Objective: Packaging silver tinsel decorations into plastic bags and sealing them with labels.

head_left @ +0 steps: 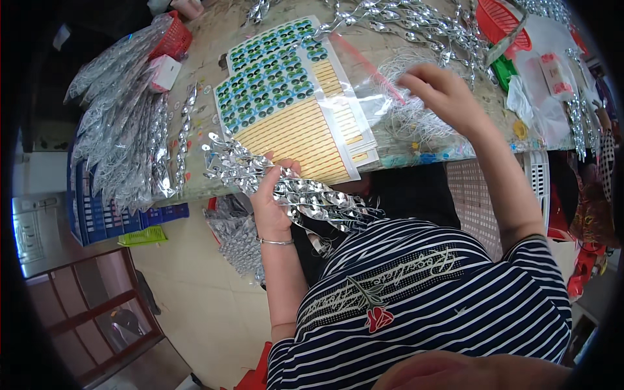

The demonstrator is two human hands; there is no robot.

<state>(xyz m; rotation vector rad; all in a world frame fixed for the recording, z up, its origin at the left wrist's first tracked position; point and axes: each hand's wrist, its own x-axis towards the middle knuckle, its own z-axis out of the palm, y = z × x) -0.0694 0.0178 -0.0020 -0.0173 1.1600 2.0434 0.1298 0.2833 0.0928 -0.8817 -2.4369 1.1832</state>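
My left hand (270, 192) is wrapped around a bundle of silver twisted foil strips (318, 201), held at the table's front edge; the strips stick out past both sides of the fist. My right hand (442, 94) is over a tangled heap of thin white strings (416, 127). Its fingers are bent close together, and anything between them is too small to make out. Just left of those fingers lies a clear plastic bag (374, 101) with a red strip (367, 65) along it. Sticker sheets (266, 91) with green and blue round prints and yellow areas lie under the bag's left side.
Bagged silver twists (123, 110) hang over the table's left end, beside a red basket (174, 38) and a small white box (164, 73). More loose silver twists (416, 26) lie at the back. Another red basket (500, 26) stands back right. Below left is a blue crate (97, 208).
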